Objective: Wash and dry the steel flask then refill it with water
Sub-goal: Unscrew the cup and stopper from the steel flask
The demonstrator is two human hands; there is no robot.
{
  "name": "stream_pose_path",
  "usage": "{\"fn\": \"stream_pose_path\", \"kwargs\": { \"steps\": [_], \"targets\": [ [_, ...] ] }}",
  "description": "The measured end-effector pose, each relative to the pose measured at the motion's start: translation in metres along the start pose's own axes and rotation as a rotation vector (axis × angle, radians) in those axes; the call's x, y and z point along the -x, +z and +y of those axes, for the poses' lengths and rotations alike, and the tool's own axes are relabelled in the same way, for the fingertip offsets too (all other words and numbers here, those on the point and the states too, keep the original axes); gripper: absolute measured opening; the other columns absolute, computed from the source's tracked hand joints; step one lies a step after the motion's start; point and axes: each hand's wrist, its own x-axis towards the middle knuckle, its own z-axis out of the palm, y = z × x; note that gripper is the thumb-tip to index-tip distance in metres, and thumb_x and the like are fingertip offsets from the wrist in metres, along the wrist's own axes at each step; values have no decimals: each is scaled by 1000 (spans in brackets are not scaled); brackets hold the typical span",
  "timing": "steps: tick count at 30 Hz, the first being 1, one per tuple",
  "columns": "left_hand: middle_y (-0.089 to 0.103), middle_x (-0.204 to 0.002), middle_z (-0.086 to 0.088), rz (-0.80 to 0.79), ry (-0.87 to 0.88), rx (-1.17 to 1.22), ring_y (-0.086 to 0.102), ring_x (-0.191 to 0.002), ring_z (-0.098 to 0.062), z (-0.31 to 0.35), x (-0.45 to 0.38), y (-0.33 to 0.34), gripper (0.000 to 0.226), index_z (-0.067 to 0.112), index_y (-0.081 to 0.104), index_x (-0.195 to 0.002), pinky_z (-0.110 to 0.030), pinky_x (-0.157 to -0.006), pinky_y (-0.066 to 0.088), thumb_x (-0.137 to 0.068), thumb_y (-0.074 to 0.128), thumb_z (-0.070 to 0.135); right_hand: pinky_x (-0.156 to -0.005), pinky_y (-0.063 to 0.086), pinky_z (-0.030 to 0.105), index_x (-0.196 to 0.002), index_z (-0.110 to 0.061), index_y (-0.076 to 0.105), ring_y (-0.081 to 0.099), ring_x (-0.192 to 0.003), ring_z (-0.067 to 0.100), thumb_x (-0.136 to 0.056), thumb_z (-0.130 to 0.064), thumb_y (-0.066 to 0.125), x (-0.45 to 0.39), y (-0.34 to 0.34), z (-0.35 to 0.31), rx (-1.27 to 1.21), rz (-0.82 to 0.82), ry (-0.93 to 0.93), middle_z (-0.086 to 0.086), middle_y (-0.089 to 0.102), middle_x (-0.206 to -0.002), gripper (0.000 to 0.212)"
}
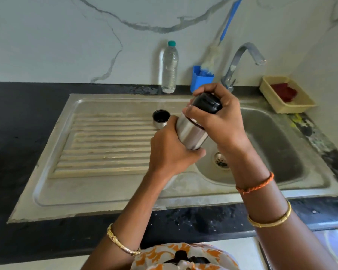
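The steel flask (190, 131) is tilted in the air over the left edge of the sink basin (271, 152). My left hand (170, 151) grips its lower body from the left. My right hand (215, 114) wraps round the black stopper (207, 103) at the flask's top. The flask's steel cup lid (160, 118) stands mouth up on the ribbed drainboard (105, 145), just left of my hands.
A clear plastic water bottle (169, 69) with a green cap stands against the wall. A blue holder (200, 78) with a blue-handled bottle brush (225, 30) sits beside the tap (240, 61). A beige tray (287, 94) with a red cloth is at the right. Black counter surrounds the sink.
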Motion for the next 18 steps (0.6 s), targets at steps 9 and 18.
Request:
{"fn": "stream_pose_path", "kwargs": {
  "steps": [9,18],
  "targets": [
    [59,-77,17,-71,10,39,59,-66,-2,25,-7,41,62,33,48,-97,-11,-55,43,-49,87,31,-71,53,30,-85,-9,59,60,-76,21,-66,10,71,-7,-61,14,-189,-116,-80,12,61,-80,30],
    [69,-85,8,-185,-67,209,68,-77,-13,33,-7,66,54,35,56,-91,-39,-70,58,-45,85,27,-103,42,40,-130,-13,41,53,-122,27,-73,-16,70,-40,-114,20,-189,-725,41,12,53,-132,65]
  ]
}}
